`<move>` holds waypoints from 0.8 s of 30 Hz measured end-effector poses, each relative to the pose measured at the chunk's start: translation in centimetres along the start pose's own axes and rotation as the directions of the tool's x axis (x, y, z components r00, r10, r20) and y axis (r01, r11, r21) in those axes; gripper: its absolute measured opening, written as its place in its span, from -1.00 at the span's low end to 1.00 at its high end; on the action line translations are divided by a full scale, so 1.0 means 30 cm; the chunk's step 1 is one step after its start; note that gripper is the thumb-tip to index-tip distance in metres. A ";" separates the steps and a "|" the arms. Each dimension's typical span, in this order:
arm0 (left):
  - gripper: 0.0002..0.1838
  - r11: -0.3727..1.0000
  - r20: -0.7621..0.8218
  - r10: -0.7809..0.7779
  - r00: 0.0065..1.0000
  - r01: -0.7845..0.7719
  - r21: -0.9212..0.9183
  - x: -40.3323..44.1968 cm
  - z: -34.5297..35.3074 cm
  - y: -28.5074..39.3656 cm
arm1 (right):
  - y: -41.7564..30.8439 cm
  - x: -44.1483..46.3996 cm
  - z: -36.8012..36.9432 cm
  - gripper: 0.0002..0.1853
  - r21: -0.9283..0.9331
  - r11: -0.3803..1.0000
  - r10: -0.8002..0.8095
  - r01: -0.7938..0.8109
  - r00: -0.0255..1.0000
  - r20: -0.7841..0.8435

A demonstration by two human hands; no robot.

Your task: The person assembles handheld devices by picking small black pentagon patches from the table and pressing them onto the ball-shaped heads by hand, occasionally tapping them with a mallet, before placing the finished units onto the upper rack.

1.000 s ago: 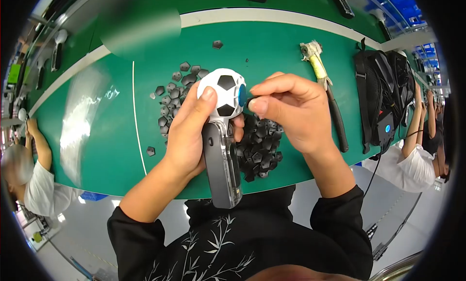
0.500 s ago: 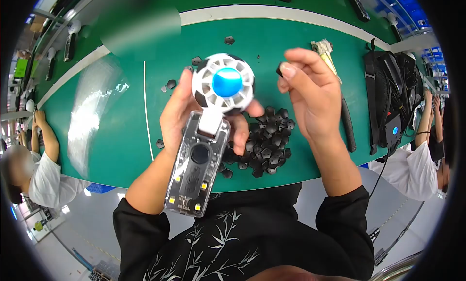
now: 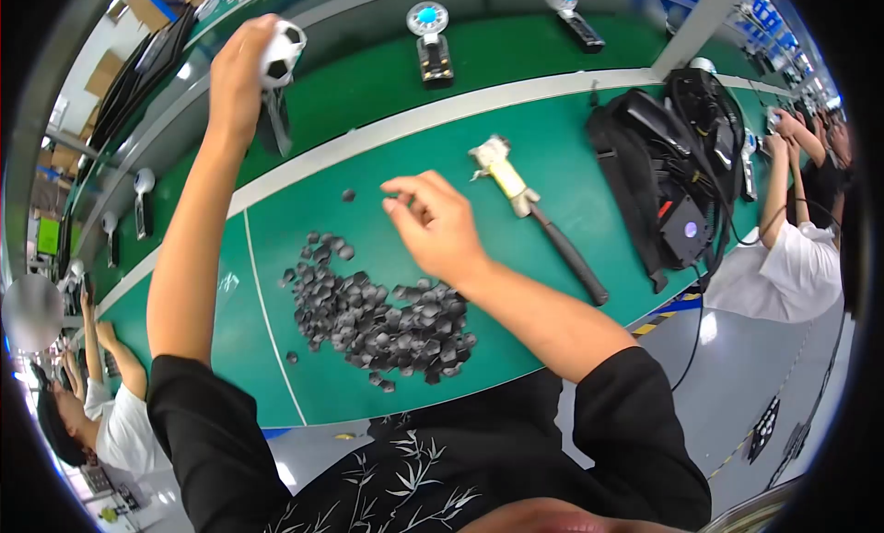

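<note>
My left hand (image 3: 238, 77) is raised at the far left over the back ledge, its fingers wrapped round a small handheld fan with a black-and-white football-patterned head (image 3: 283, 54). The fan's dark see-through handle (image 3: 273, 120) hangs down below. My right hand (image 3: 433, 222) hovers over the middle of the green table, with thumb and index finger apart and the other fingers loosely bent. I see nothing between them. Below and left of it spreads a heap of small black pentagon pieces (image 3: 368, 316). One loose black piece (image 3: 348, 195) lies left of my right fingertips.
A hammer (image 3: 552, 224) with a wrapped head lies right of my right hand. Beyond it sits a black backpack (image 3: 635, 174) with cables. Other fans (image 3: 431, 49) rest on the back ledge (image 3: 368, 91). People sit at both ends of the table.
My left hand has carried the fan from in front of me up to the far left. My right hand has moved left and lower, and the black piece it pinched no longer shows.
</note>
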State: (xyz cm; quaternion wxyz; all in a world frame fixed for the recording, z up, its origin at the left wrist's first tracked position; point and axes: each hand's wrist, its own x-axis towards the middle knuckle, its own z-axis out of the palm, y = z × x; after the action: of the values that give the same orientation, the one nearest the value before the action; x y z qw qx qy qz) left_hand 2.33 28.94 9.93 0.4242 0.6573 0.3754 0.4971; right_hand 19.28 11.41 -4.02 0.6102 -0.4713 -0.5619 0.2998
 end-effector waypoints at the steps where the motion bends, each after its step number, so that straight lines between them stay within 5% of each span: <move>1: -0.56 0.898 0.042 0.203 0.978 -0.203 0.389 0.058 0.030 -0.027 | 0.001 -0.004 -0.003 -0.81 0.003 1.000 0.000 0.000 1.000 -0.002; 4: -0.55 0.545 0.421 0.262 0.869 -0.493 0.679 0.211 0.075 -0.216 | 0.023 -0.010 0.004 -0.78 -0.110 0.982 -0.162 0.156 0.986 -0.044; 6: -0.52 0.617 0.607 0.233 0.760 -0.598 0.512 0.237 0.116 -0.454 | 0.017 -0.017 0.002 -0.81 -0.107 0.981 -0.168 0.161 0.984 -0.059; 7: -0.46 0.473 0.609 0.159 0.777 -0.601 0.644 0.186 0.159 -0.489 | 0.020 -0.015 0.006 -0.82 -0.097 0.977 -0.195 0.189 0.979 -0.059; 8: -0.46 0.497 0.604 0.157 0.781 -0.591 0.636 0.213 0.159 -0.527 | 0.001 -0.021 -0.008 -0.83 -0.081 0.989 -0.124 0.123 0.992 -0.008; 10: -0.46 0.948 0.437 -0.018 0.899 -0.124 0.294 0.255 0.185 -0.534 | 0.011 -0.029 0.013 -0.83 -0.070 0.990 -0.128 0.126 0.991 -0.024; 12: -0.40 0.927 0.476 -0.055 0.878 -0.133 0.351 0.323 0.209 -0.513 | 0.007 -0.037 0.023 -0.83 -0.071 0.991 -0.114 0.113 0.993 -0.011; 16: -0.31 0.666 0.238 -0.028 0.971 -0.159 0.729 0.468 0.315 -0.463 | -0.001 -0.036 0.022 -0.86 -0.073 0.995 -0.068 0.070 0.997 0.031; 21: -0.20 0.674 0.104 -0.175 0.979 0.042 0.738 0.530 0.604 -0.309 | 0.013 -0.039 0.035 -0.90 -0.068 0.986 -0.153 0.153 0.988 0.016; 24: -0.24 0.580 0.203 -0.342 0.917 0.036 0.814 0.606 0.765 -0.299 | 0.019 -0.043 0.033 -0.93 -0.108 0.979 -0.175 0.173 0.984 -0.011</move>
State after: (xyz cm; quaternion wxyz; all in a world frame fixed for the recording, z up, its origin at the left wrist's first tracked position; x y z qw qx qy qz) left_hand 28.06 44.55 4.33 0.1957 0.8069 0.5469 0.1075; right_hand 18.17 10.72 -5.14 0.6139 -0.4552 -0.6099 0.2098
